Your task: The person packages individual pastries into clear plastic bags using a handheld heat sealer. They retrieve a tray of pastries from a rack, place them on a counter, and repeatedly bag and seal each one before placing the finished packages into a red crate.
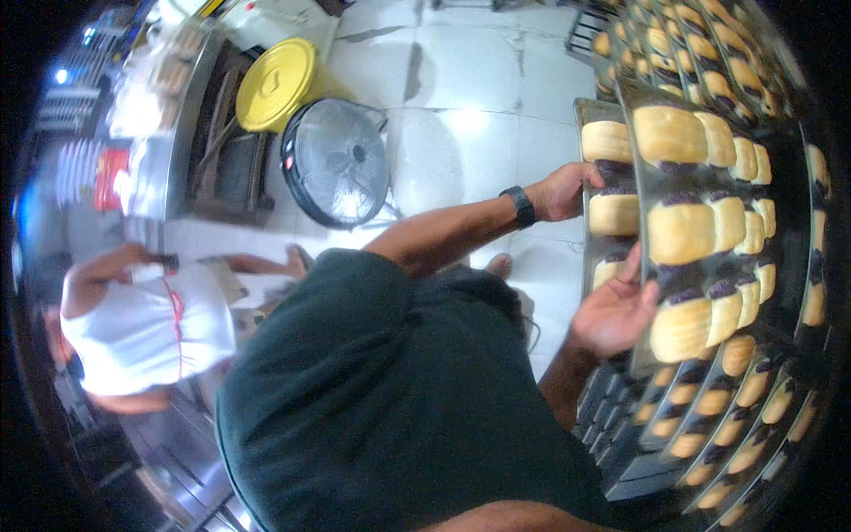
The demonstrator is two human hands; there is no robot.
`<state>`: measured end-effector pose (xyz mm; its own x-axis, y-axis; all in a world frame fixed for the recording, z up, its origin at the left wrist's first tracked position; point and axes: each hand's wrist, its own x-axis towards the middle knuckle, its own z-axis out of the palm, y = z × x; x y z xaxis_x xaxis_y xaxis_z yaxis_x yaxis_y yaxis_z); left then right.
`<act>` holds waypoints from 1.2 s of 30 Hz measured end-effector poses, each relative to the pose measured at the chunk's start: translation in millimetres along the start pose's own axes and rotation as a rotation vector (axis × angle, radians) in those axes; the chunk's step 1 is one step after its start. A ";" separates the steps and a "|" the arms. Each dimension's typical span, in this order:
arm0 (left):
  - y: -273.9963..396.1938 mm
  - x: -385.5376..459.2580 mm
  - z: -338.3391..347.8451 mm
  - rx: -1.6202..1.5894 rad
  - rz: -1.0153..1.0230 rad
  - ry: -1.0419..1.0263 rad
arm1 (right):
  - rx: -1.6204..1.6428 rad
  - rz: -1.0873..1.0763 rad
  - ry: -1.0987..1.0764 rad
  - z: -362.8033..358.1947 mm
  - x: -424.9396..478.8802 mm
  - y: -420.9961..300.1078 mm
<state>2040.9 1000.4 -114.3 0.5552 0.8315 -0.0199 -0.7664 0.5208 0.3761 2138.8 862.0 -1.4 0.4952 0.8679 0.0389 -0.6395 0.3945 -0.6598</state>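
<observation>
My left hand [564,191], wearing a black wristwatch [521,206], grips the near rim of a metal baking tray [585,266], its thumb over the edge. Pale golden bread rolls [613,214] with dark purple filling at their ends sit on this tray. Overlapping it on the right is a second baking tray [636,166], bearing rows of similar rolls [679,233]. My right hand [615,312] is at this second tray's near rim, thumb on one side and blurred fingers on the other. The far ends of both trays are hard to make out.
More loaded trays stack in the rack above [705,50] and below [725,412]. Across the tiled floor [439,153] stand a round floor fan [342,159] and a yellow lidded bucket [279,80]. Another person in a white top [159,326] is behind me, beside a metal counter [193,120].
</observation>
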 end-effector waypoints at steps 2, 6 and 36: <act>-0.7 -51.0 13.2 -0.007 0.041 0.024 | -0.028 0.000 -0.025 6.2 -32.7 -21.3; -10.3 -79.4 41.1 0.065 0.196 0.010 | -0.051 0.071 -0.193 -2.7 -17.5 -60.2; -205.5 -288.9 349.3 0.221 1.994 0.175 | 1.049 1.164 -1.464 186.4 86.0 -180.2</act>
<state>2150.8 585.6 137.8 -0.8997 0.1159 0.4208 -0.0968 -0.9931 0.0664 2187.1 921.8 260.7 -0.6262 0.1224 0.7700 -0.4989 -0.8218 -0.2751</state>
